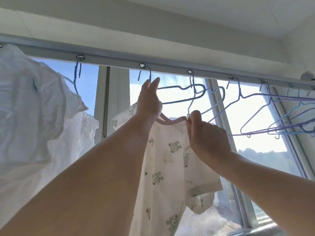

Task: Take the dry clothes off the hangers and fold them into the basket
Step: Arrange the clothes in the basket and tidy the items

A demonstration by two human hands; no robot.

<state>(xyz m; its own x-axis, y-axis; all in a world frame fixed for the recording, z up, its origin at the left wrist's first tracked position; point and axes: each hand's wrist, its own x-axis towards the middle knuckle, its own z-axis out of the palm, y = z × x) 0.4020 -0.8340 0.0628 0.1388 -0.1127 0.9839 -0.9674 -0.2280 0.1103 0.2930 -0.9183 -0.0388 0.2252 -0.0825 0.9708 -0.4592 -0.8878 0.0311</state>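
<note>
Two bare arms reach up toward a grey drying rail [170,64] fixed across a sunlit window [247,116]. The left hand [150,101] grasps the neck of a blue wire hanger [180,92] just under its hook, index finger extended upward beside it; the hanger's hook sits in one of the rail's ring holes and its long axis runs roughly level, to the right of the hand. The right hand [207,133] pinches the pink-trimmed neckline of a white child's T-shirt [167,167] printed with small bear figures, thumb and fingertips closed on the collar's right side beside a lilac wire hanger [213,103]. The T-shirt hangs between the two hands, neck uppermost, its long axis vertical, one short sleeve hanging low at right, the other partly hidden behind the left forearm. A white crinkled garment [34,116] hangs at far left on its own hanger. Bare purple and blue hangers [281,116] crowd the rail at right.
</note>
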